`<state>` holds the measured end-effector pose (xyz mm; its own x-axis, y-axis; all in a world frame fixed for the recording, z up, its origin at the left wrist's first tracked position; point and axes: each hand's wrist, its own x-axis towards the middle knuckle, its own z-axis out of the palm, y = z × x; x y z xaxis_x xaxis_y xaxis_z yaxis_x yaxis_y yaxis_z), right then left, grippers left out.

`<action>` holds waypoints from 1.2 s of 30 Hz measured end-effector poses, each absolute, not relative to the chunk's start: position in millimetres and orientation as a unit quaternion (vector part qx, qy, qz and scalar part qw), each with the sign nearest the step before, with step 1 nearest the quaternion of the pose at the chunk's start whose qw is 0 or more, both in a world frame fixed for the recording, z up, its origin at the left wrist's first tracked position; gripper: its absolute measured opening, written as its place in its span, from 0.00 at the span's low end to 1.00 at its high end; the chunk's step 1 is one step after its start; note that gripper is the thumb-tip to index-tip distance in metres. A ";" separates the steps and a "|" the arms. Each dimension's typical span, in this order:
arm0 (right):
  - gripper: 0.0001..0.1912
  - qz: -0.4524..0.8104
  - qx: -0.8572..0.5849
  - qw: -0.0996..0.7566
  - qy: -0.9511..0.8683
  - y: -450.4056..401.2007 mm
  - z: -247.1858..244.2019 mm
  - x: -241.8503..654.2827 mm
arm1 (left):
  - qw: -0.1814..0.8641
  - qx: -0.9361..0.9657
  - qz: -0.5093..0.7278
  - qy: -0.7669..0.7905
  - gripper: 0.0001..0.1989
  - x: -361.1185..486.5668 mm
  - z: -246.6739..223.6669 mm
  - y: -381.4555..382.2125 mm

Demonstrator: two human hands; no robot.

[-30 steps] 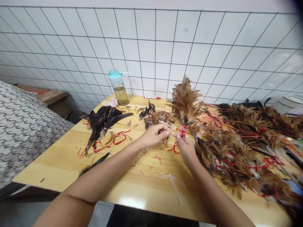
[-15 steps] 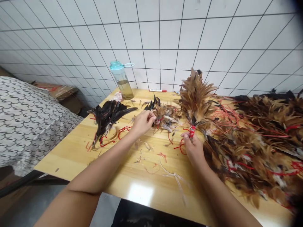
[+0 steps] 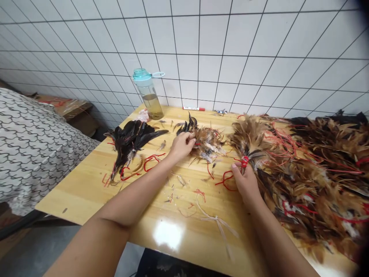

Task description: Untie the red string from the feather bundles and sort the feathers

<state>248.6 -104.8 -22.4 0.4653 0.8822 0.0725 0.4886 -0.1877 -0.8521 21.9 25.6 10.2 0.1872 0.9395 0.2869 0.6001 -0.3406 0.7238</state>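
My right hand [image 3: 246,184] grips the quill end of a brown feather bundle [image 3: 249,134], bound with red string and fanned toward the wall. At the left edge of a small pile of brown and white feathers [image 3: 209,140], my left hand [image 3: 182,146] has its fingers pressed together; what they hold, if anything, is too small to make out. Black feathers [image 3: 128,142] with red string lie left of it. A large heap of brown feather bundles [image 3: 311,184] tied with red string covers the right side.
The wooden table [image 3: 95,200] carries loose red string and a white tie [image 3: 216,218]. A bottle [image 3: 151,96] and a red marker [image 3: 193,109] stand or lie near the tiled wall. Patterned cloth [image 3: 37,154] is at the left.
The feather bundle in my right hand has tipped lower and moved toward the heap on the right. My left hand has moved slightly right and up, still at the small pile. The view has shifted a little.
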 end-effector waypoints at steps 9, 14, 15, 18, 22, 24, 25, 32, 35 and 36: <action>0.25 -0.072 -0.805 0.184 -0.559 -117.8 15.5 258.0 | 0.523 0.606 0.417 0.430 0.11 22.3 31.8 8.7; 0.25 -0.161 -0.716 0.273 -0.623 -118.4 34.5 240.9 | 0.507 0.703 0.315 0.387 0.12 31.3 49.4 -6.6; 0.25 -0.170 -0.696 0.277 -0.641 -118.0 42.1 232.6 | 0.508 0.717 0.289 0.381 0.12 33.3 53.6 -10.1; 0.24 -0.178 -0.641 0.250 -0.703 -114.4 64.8 209.3 | 0.502 0.749 0.246 0.356 0.11 37.9 64.5 -19.3; 0.17 -0.158 -0.597 0.206 -0.759 -102.4 75.0 199.2 | 0.498 0.760 0.256 0.330 0.11 37.7 67.8 -23.1; 0.12 -0.126 -0.582 0.181 -0.783 -94.7 70.7 200.8 | 0.499 0.757 0.260 0.332 0.11 36.0 64.0 -21.2; 0.11 -0.105 -0.579 0.163 -0.792 -91.0 67.7 201.9 | 0.499 0.753 0.266 0.337 0.12 35.2 61.2 -19.7; 0.14 0.020 -0.675 0.085 -0.733 -75.7 55.7 206.4 | 0.387 0.737 0.421 0.360 0.07 33.2 40.3 -12.2; 0.14 0.043 -0.704 0.078 -0.705 -73.4 52.0 207.8 | 0.306 0.777 0.437 0.334 0.09 32.8 35.0 -12.6; 0.15 0.047 -0.709 0.073 -0.700 -73.0 50.3 207.9 | 0.289 0.791 0.429 0.325 0.09 32.9 33.7 -12.7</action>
<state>207.9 -73.0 50.3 0.0161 0.9992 0.0361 0.9856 -0.0098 -0.1689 32.9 -12.7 33.7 0.4197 0.7630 0.4916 0.2671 -0.6214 0.7365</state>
